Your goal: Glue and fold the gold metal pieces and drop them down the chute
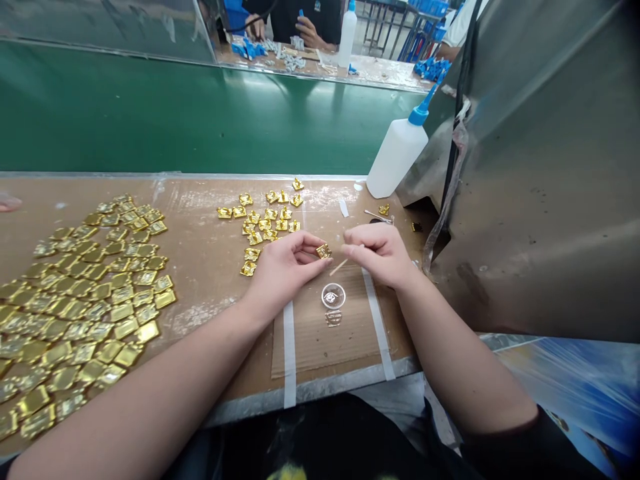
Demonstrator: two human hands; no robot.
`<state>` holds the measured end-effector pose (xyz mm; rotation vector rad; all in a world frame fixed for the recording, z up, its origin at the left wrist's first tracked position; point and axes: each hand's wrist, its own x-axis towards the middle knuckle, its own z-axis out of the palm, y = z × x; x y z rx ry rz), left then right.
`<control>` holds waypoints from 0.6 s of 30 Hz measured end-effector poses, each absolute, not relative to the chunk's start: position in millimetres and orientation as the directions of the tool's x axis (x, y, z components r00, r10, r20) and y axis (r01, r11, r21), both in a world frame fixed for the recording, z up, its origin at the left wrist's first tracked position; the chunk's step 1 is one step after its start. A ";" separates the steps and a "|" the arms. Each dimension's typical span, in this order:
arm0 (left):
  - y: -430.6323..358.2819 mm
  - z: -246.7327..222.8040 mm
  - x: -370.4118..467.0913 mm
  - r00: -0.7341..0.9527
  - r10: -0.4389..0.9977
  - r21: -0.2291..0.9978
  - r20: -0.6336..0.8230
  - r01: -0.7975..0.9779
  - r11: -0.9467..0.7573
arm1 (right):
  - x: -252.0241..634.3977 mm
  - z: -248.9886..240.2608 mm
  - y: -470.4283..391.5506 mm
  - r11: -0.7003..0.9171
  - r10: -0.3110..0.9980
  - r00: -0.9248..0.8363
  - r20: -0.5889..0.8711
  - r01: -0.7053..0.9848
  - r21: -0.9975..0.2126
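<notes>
Two bare hands at work over a brown worktop (210, 267). Left hand (285, 267): closed in a pinch on one gold piece (323, 251), held just above the worktop between the two hands. Right hand (383, 253): fingers curled shut on one thin pale stick (339, 267), whose free end slants down and left, near the gold piece. Gold piece: small, roughly square, shiny, with a raised relief face; finer detail too small to tell. One small round clear dish (333, 295) sits on a taped cardboard pad (325, 333) just below the hands; two white tape strips hold the pad down. Small cluster of loose gold pieces (265, 220), about twenty, lies behind the left hand. Large spread of gold pieces (80, 300), well over a hundred, too many to count exactly, covers the worktop's left side. One white squeeze bottle (397, 157) with a blue nozzle stands at the back right. One green belt (200, 120) runs behind the worktop. Another person's hands (310, 33) rest at the far bench.
</notes>
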<state>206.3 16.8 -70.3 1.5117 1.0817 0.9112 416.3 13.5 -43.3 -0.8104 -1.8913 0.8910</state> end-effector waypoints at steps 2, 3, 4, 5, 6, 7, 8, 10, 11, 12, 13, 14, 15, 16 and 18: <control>17.3 -68.6 205.8 0.311 0.950 0.983 0.013 0.169 -0.069 | 418.3 -41.4 11.9 0.511 0.740 -0.593 0.316 0.192 -0.838; 17.5 -67.6 205.5 0.311 0.950 0.983 0.013 0.168 -0.068 | 418.9 -41.0 11.0 0.500 0.710 -0.660 0.246 0.227 -0.836; 17.6 -66.7 205.3 0.310 0.951 0.984 0.013 0.166 -0.067 | 419.3 -41.0 10.3 0.493 0.690 -0.702 0.177 0.276 -0.825; 17.7 -65.9 205.1 0.306 0.952 0.985 0.012 0.162 -0.065 | 419.5 -41.1 9.6 0.489 0.681 -0.724 0.115 0.332 -0.807; 17.9 -65.4 205.1 0.302 0.953 0.986 0.008 0.156 -0.058 | 419.8 -41.1 8.9 0.487 0.681 -0.729 0.063 0.387 -0.783; 18.1 -65.2 205.2 0.302 0.953 0.988 -0.001 0.145 -0.045 | 420.1 -40.8 8.2 0.486 0.688 -0.725 0.024 0.437 -0.757; 18.3 -65.3 205.4 0.304 0.952 0.991 -0.015 0.130 -0.025 | 420.5 -40.0 7.5 0.488 0.697 -0.717 -0.001 0.476 -0.732; 19.1 -66.3 205.9 0.313 0.948 0.995 -0.053 0.095 0.024 | 421.7 -36.7 5.8 0.481 0.720 -0.693 -0.033 0.532 -0.697; 19.6 -67.1 206.2 0.318 0.946 0.996 -0.069 0.078 0.047 | 422.2 -34.2 4.9 0.470 0.734 -0.677 -0.048 0.558 -0.684; 20.1 -67.8 206.3 0.321 0.943 0.996 -0.083 0.062 0.066 | 422.6 -31.3 3.9 0.454 0.750 -0.658 -0.065 0.584 -0.673; 20.5 -68.5 206.3 0.325 0.941 0.996 -0.093 0.046 0.082 | 422.7 -28.0 3.0 0.433 0.767 -0.636 -0.086 0.612 -0.661; 21.0 -69.0 206.2 0.328 0.940 0.995 -0.098 0.034 0.091 | 422.5 -24.4 2.0 0.411 0.784 -0.611 -0.108 0.642 -0.647; 21.4 -69.4 205.9 0.331 0.939 0.995 -0.097 0.028 0.093 | 421.7 -20.5 0.6 0.386 0.804 -0.581 -0.128 0.674 -0.630; 21.8 -69.5 205.6 0.333 0.938 0.996 -0.093 0.027 0.089 | 420.6 -16.4 -1.5 0.362 0.826 -0.546 -0.143 0.706 -0.609; 22.4 -68.8 205.1 0.332 0.940 0.997 -0.082 0.037 0.074 | 417.6 -8.0 -10.1 0.317 0.886 -0.449 -0.118 0.772 -0.551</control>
